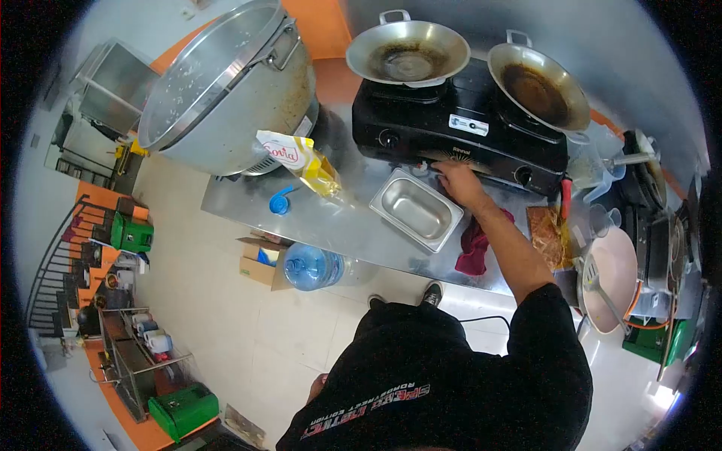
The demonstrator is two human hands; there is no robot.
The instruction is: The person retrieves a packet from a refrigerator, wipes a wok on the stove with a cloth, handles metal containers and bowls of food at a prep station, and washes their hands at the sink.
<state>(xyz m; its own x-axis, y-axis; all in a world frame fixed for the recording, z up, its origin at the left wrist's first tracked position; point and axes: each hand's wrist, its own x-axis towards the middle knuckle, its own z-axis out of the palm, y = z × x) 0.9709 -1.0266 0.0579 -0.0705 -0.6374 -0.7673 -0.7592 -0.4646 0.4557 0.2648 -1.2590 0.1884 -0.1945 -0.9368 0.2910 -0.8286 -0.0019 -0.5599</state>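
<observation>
My right hand [454, 180] reaches to the lower front edge of the black two-burner stove [481, 154], just above the steel rectangular pan [417, 209]; what its fingertips touch is too small to tell. Low beside my body, my left hand [318, 386] shows only in part, mostly hidden by the black shirt. Two metal woks, one on the left burner [408, 56] and one on the right [535, 89], sit on the stove. A dark red cloth [474, 246] lies by my right forearm. Left of the pan are a yellow and white pouch [301, 161] and a blue tape-like roll [280, 201].
A big metal pot [248, 105] stands at the counter's left. Below the counter [346, 237] are a water jug [308, 267] and a cardboard box [259, 263]. At right are a brown packet [547, 234], a pale round pan [611, 274] with a spatula, and clear containers [598, 161].
</observation>
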